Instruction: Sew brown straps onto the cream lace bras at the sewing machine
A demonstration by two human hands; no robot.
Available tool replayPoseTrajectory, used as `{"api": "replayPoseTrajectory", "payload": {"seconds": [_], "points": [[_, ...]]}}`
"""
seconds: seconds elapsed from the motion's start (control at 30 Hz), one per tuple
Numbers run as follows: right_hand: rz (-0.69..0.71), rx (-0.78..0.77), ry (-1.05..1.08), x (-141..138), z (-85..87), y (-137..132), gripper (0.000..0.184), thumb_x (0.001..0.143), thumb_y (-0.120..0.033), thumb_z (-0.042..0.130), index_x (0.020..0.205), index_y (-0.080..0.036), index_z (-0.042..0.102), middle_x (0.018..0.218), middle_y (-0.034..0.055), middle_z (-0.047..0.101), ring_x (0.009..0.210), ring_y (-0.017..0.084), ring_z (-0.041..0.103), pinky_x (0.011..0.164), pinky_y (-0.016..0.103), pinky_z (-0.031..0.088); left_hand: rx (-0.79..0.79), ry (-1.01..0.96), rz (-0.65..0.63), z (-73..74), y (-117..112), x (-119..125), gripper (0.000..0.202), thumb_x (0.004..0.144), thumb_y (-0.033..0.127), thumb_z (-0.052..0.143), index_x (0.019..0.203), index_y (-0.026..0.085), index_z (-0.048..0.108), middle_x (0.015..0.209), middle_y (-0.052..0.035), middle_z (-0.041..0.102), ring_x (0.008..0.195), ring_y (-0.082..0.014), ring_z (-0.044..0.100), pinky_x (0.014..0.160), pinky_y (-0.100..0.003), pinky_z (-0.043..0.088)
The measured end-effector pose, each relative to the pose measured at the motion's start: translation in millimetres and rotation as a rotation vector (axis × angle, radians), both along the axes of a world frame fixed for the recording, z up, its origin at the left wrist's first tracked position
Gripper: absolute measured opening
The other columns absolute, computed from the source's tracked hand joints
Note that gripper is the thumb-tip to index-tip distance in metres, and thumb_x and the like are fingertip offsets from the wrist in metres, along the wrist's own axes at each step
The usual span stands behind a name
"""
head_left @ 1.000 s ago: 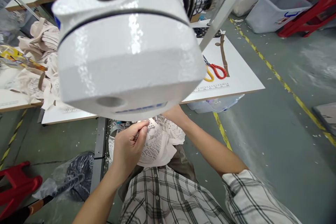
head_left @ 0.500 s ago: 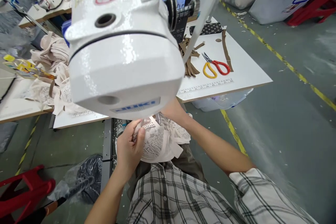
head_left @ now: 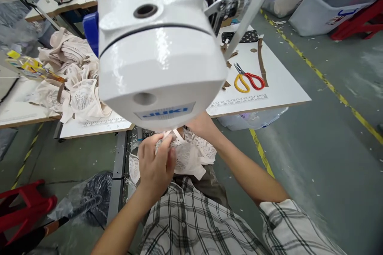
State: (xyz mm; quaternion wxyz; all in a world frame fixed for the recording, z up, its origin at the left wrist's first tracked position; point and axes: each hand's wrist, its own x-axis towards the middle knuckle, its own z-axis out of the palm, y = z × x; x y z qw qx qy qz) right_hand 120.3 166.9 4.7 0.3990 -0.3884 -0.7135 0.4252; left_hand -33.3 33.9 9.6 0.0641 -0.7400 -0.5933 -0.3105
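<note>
Beneath the head of a white JUKI sewing machine [head_left: 161,71] is a pale lace bra [head_left: 188,157], hanging toward my lap. My left hand [head_left: 157,163] has its bent fingers closed on the bra's upper edge, close to a narrow light strip. On the other side, my right hand [head_left: 201,125] reaches in under the machine head at the bra's far edge. Its fingertips are hidden behind the machine head, so their grip does not show. The needle area is also out of sight.
More pale bras [head_left: 82,97] are heaped on the left tabletop beside a yellow-capped bottle [head_left: 30,67]. Scissors [head_left: 248,81] with red and yellow handles, brown strips [head_left: 262,61] and a dark patterned phone-like object [head_left: 241,36] lie right. A red stool [head_left: 28,207] stands lower left.
My left hand has shifted to the right and its fingers have moved forward over the bra's edge. The lace cup has turned and is more covered. The camera view has shifted slightly.
</note>
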Motion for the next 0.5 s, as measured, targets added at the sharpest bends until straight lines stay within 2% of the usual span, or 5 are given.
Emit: {"api": "replayPoseTrajectory", "payload": {"seconds": [0.17,0.33,0.5], "points": [[-0.009,0.015,-0.028,-3.4,-6.7,2.4,0.018,0.084,-0.025,0.053,0.067,-0.021,0.047,0.076,0.0018,0.056,0.071,0.016,0.051,0.065,0.03,0.042,-0.039,0.091,-0.099,-4.8,1.5,5.5,0.046,0.089,0.018,0.061,0.134,0.014,0.054,0.125,-0.0175,0.062,0.12,-0.0284,0.055,0.105,-0.042,0.042],[-0.051,0.04,-0.053,-5.4,-9.0,4.1,0.013,0.083,-0.024,0.052,0.07,-0.022,0.05,0.078,0.0028,0.057,0.071,0.018,0.053,0.065,0.032,0.043,-0.099,0.115,-0.067,-3.1,-0.4,7.0,0.046,0.089,0.021,0.062,0.134,0.015,0.056,0.129,-0.0189,0.059,0.12,-0.0298,0.054,0.105,-0.044,0.041],[-0.04,0.033,-0.041,-7.5,-8.5,6.6,0.005,0.083,-0.022,0.052,0.079,-0.023,0.055,0.085,0.0051,0.062,0.078,0.022,0.057,0.073,0.038,0.05,-0.123,0.167,-0.023,1.1,1.4,11.8,0.045,0.091,0.027,0.061,0.135,0.019,0.057,0.128,-0.0181,0.06,0.12,-0.0308,0.054,0.103,-0.045,0.04]]}}
